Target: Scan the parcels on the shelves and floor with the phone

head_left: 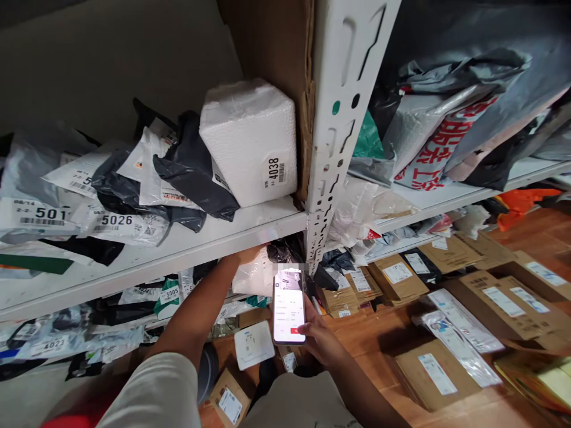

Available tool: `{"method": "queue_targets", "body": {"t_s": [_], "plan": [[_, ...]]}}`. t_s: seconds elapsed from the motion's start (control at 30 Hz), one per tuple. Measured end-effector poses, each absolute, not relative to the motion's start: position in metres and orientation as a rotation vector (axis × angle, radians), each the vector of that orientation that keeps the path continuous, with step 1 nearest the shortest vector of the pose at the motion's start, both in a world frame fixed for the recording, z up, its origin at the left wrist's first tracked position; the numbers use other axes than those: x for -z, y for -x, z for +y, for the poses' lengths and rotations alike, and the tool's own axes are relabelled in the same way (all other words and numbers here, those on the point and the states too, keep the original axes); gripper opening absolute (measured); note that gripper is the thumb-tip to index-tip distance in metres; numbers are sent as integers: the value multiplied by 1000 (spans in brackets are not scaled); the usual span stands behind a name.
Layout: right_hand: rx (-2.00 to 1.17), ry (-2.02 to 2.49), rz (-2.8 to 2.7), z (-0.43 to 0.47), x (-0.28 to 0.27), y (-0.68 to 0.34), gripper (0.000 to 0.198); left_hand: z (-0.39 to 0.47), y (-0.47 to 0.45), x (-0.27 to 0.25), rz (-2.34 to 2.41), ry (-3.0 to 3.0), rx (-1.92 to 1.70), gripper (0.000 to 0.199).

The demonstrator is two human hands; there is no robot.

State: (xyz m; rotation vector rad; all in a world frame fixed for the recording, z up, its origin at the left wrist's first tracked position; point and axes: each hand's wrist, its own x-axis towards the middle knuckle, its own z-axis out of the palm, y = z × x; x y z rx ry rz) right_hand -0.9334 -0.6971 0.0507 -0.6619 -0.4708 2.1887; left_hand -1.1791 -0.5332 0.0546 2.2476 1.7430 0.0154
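Note:
My right hand [317,334] is wrapped round a smartphone [288,318], held upright near the middle of the view. Its lit screen shows a form with a red button at the bottom, and my thumb rests on or just over that button. My left arm reaches forward under the shelf edge. There my left hand [250,255] is at a pale plastic parcel [250,274] on the lower shelf; its fingers are hidden, so a grip on the parcel cannot be made out. A black plastic bag [285,251] lies beside that parcel.
A white perforated post [332,131] stands between two shelf bays. On the upper shelf [250,229] sit a white wrapped box [254,142] marked 4038 and several bagged parcels. Cardboard boxes [426,371] lie on the wooden floor at right; another box [229,398] is near my feet.

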Motion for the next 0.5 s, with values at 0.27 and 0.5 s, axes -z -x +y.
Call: {"method": "queue_targets", "body": {"t_s": [0.27, 0.5], "plan": [[-2204, 746, -392, -724, -26, 884, 45, -553, 1171, -69, 2239, -2018, -159, 45], [-2163, 860, -355, -734, -22, 874, 59, -557, 1173, -70, 2280, -1973, -209, 46]]}}
